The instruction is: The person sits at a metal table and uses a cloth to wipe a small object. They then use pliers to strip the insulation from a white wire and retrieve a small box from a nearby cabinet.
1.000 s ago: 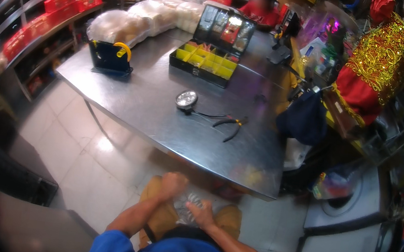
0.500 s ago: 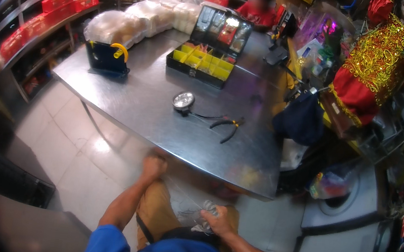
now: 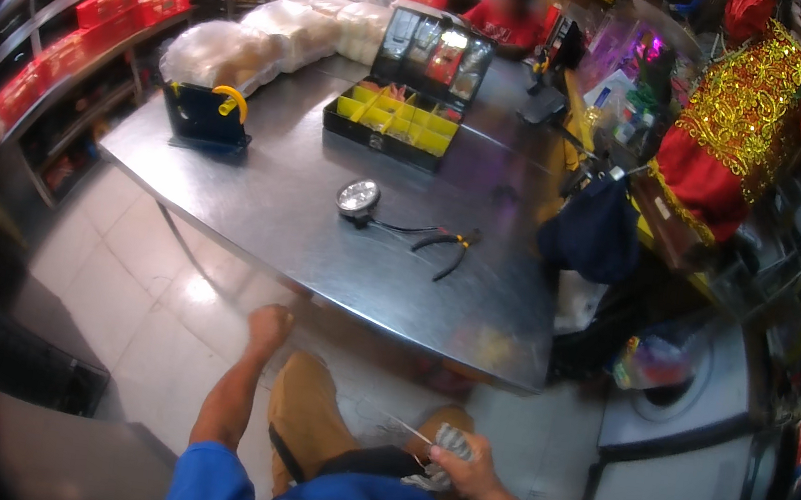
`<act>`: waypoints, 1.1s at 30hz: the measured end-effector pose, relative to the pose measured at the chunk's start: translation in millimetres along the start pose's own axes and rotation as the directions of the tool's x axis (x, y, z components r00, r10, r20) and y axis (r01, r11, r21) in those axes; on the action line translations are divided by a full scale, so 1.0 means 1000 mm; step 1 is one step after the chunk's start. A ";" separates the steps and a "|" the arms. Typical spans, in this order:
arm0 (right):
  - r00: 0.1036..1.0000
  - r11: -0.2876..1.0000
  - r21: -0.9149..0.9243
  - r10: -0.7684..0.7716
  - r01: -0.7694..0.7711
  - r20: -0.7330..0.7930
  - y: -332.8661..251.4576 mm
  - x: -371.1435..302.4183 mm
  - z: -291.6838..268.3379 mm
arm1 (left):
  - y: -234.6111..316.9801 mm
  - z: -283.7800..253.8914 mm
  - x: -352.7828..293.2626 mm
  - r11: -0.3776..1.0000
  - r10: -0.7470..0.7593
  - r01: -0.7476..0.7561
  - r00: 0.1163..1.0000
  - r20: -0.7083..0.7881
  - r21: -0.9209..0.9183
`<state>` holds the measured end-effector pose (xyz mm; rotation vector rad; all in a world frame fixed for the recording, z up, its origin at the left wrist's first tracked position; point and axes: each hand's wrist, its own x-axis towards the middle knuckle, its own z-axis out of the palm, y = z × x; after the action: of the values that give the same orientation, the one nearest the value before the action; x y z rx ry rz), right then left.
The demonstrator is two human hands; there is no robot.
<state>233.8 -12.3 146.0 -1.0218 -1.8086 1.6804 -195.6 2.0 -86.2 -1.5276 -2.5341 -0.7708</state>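
My right hand (image 3: 467, 470) is closed around a bundle of whitish cord (image 3: 453, 442), held above my right knee. A thin pale strand (image 3: 399, 421) stretches from the bundle up and left, fading against the floor. My left hand (image 3: 270, 322) is a closed fist in front of my left knee, near the table's front edge; whatever it grips is hidden. On the metal table (image 3: 256, 202) lie a round lamp (image 3: 358, 199) with a dark cable and, touching the cable's end, black-and-yellow pliers (image 3: 451, 249). Neither hand touches the table things.
Farther back on the table are an open case with yellow compartments (image 3: 385, 133), a dark stand with a yellow handle (image 3: 207, 114) and plastic-wrapped bundles (image 3: 219, 56). A dark cap (image 3: 593, 229) hangs at the right. A person in red (image 3: 504, 21) is beyond the table.
My left fist has moved left, away from my knee. My right hand has moved right with the cord bundle, and the thin strand shows longer. The view has shifted slightly.
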 end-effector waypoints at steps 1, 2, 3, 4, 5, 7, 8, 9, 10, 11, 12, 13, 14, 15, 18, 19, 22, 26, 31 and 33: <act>0.997 0.993 -0.091 -0.076 0.075 -0.011 0.010 0.003 -0.003 | -0.002 0.001 -0.002 1.000 -0.017 0.017 1.000 0.023 -0.001; 0.997 0.994 -0.086 -0.073 0.071 -0.016 0.017 0.007 -0.003 | -0.003 0.000 -0.003 0.999 -0.035 0.036 0.998 0.045 0.000; 0.997 0.994 -0.087 -0.067 0.065 -0.026 0.021 0.011 -0.004 | 0.006 -0.002 -0.004 0.999 0.014 -0.009 0.992 0.124 -0.042; 0.998 0.995 -0.088 -0.052 0.048 -0.035 0.028 0.014 -0.004 | 0.021 -0.004 -0.009 0.995 0.063 -0.045 0.976 0.209 -0.089; 0.993 1.000 0.012 -0.009 0.011 -0.121 0.036 0.021 -0.004 | 0.040 -0.005 -0.011 0.987 0.114 -0.076 0.950 0.291 -0.139; 0.993 0.991 -0.097 -0.095 0.089 -0.064 0.070 0.036 -0.021 | 0.089 -0.006 -0.041 0.929 0.205 -0.048 0.892 0.403 -0.366; 0.992 0.999 0.005 -0.053 0.054 -0.117 0.068 0.039 -0.017 | 0.112 -0.010 -0.059 0.861 0.327 -0.085 0.848 0.417 -0.502; 0.998 0.992 0.122 0.041 -0.034 -0.058 0.050 0.043 -0.017 | 0.131 -0.009 -0.079 0.761 0.412 -0.013 0.782 0.467 -0.649; 0.988 0.984 0.160 0.096 -0.076 -0.119 0.038 0.042 -0.013 | 0.153 -0.007 -0.095 0.621 0.505 0.040 0.744 0.438 -0.783; 0.960 0.981 0.183 0.104 -0.056 -0.261 0.030 0.040 -0.008 | 0.186 -0.034 -0.093 0.369 0.556 0.309 0.682 0.475 -0.877; 0.992 0.957 0.291 0.048 -0.012 -0.115 0.022 0.050 -0.023 | 0.212 -0.056 -0.078 0.204 0.657 0.341 0.647 0.387 -0.918; 0.998 0.947 0.318 -0.035 0.047 -0.044 0.008 0.057 -0.029 | 0.217 -0.069 -0.077 0.217 0.673 0.382 0.608 0.421 -0.898; 0.994 0.950 0.293 -0.093 0.105 -0.055 0.009 0.058 -0.035 | 0.222 -0.070 -0.077 0.237 0.702 0.409 0.555 0.446 -0.881; 0.991 0.949 0.295 -0.083 0.110 -0.103 0.002 0.053 -0.038 | 0.223 -0.072 -0.079 0.221 0.683 0.461 0.556 0.474 -0.859; 0.990 0.971 0.222 -0.062 0.090 -0.129 0.021 0.045 -0.051 | 0.204 -0.071 -0.078 0.235 0.633 0.560 0.533 0.562 -0.795; 0.992 0.978 0.180 -0.088 0.103 -0.086 0.027 0.046 -0.055 | 0.199 -0.076 -0.071 0.278 0.626 0.547 0.521 0.581 -0.790; 0.981 0.994 0.099 0.065 -0.048 -0.182 0.029 0.036 -0.060 | 0.201 -0.089 -0.061 0.334 0.592 0.478 0.564 0.575 -0.812; 0.927 0.994 -0.029 0.087 -0.105 -0.364 0.051 0.018 -0.092 | 0.207 -0.088 -0.061 0.475 0.554 0.312 0.621 0.555 -0.823; 0.929 0.996 -0.073 -0.078 0.055 -0.362 0.054 0.026 -0.093 | 0.208 -0.068 -0.053 0.600 0.595 -0.128 0.732 0.333 -0.790; 0.896 0.973 -0.216 -0.167 0.082 -0.411 0.061 0.053 -0.068 | 0.215 -0.054 -0.044 0.602 0.691 -0.397 0.693 0.204 -0.693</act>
<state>264.9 70.3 88.3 -1.2151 -1.7175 1.1088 -1.2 22.6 27.7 -2.8425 -1.8175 -1.3014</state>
